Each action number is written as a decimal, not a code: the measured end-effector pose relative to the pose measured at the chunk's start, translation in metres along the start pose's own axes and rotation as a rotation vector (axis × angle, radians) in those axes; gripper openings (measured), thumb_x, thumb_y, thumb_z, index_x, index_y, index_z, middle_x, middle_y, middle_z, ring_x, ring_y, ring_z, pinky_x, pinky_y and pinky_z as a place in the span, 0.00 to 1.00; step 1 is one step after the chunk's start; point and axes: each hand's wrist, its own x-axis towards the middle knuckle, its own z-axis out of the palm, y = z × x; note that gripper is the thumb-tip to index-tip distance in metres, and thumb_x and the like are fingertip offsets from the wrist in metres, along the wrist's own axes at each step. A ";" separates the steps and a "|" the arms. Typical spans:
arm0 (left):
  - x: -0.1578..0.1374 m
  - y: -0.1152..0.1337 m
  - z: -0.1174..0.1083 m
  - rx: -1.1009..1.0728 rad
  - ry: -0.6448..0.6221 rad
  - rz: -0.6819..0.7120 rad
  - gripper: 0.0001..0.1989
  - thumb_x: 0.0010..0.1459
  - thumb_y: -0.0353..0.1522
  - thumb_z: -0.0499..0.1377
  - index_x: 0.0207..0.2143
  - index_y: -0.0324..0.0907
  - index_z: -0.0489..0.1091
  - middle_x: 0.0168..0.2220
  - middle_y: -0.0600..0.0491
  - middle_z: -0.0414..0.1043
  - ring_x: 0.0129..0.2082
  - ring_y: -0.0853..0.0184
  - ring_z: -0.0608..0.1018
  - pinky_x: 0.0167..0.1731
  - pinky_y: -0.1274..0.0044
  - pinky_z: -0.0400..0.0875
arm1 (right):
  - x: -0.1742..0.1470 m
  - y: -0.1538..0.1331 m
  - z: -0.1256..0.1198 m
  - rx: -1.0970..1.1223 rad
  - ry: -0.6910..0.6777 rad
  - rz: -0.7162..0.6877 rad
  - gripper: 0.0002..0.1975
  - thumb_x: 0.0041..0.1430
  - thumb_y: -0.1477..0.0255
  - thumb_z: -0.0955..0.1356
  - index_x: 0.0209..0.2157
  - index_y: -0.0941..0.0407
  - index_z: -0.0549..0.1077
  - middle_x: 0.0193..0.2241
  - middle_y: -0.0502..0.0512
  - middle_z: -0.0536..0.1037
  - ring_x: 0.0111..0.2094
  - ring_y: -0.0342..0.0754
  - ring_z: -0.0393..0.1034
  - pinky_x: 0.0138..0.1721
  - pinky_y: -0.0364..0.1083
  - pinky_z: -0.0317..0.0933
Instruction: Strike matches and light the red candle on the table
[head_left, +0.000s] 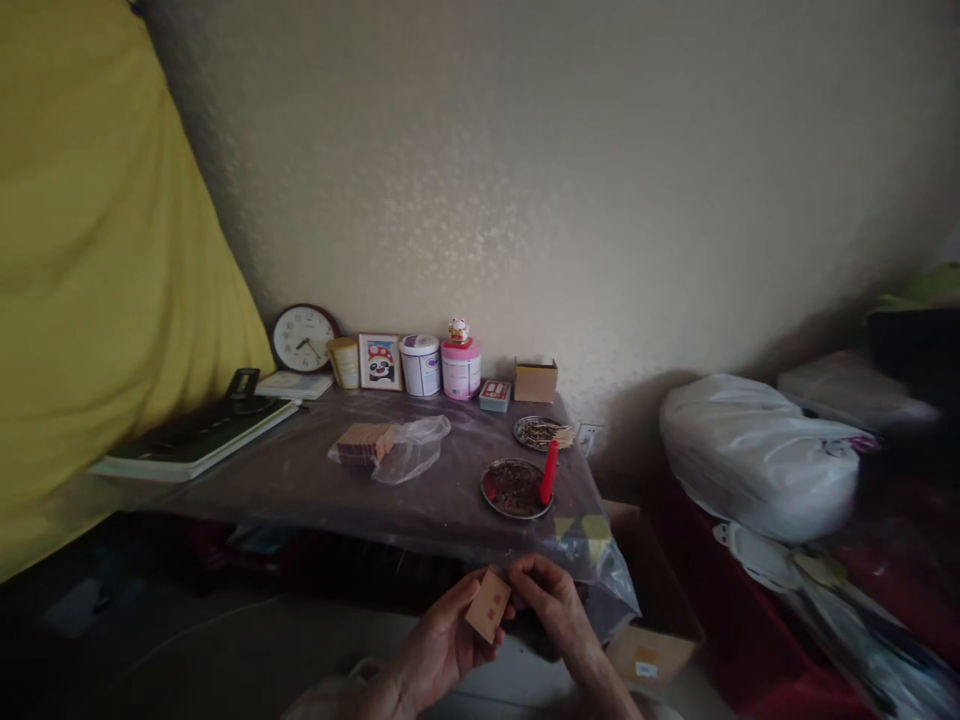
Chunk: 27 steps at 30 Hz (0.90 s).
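Observation:
My left hand [444, 640] is wrapped round a small tan cardboard matchbox [488, 606] with red marks on its face, tilted in front of the table edge. Close by, my right hand [551, 598] has its thumb and fingertips pinched together at the box's upper right end. Whatever lies between those fingertips is too small to make out. Beyond the hands, a red candle [550, 472] leans upright on a round metal plate [486, 498] of dark bits. Behind it a second metal plate [517, 434] holds many thin sticks like matches.
A stack of small boxes [364, 442] lies in clear plastic on the covered table [300, 490]. Along the wall stand a clock [304, 338], a framed picture [381, 362], two tubs [421, 366] and an open carton [535, 381]. White bags [757, 450] sit at right, above a floor carton [652, 645].

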 end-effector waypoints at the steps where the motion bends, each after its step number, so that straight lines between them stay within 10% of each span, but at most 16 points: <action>1: 0.000 0.000 0.000 0.003 -0.003 -0.004 0.16 0.59 0.38 0.52 0.46 0.40 0.66 0.34 0.46 0.77 0.24 0.70 0.77 0.24 0.80 0.68 | 0.001 0.000 0.000 -0.010 0.011 -0.007 0.19 0.46 0.55 0.70 0.25 0.58 0.70 0.19 0.47 0.69 0.19 0.40 0.62 0.23 0.40 0.57; 27: 0.000 0.003 -0.001 -0.041 0.100 -0.154 0.15 0.55 0.38 0.53 0.38 0.36 0.67 0.24 0.49 0.73 0.18 0.71 0.73 0.19 0.80 0.61 | -0.011 -0.016 -0.011 -0.722 -0.201 -0.439 0.11 0.58 0.78 0.63 0.37 0.53 0.76 0.36 0.54 0.72 0.38 0.44 0.69 0.40 0.39 0.63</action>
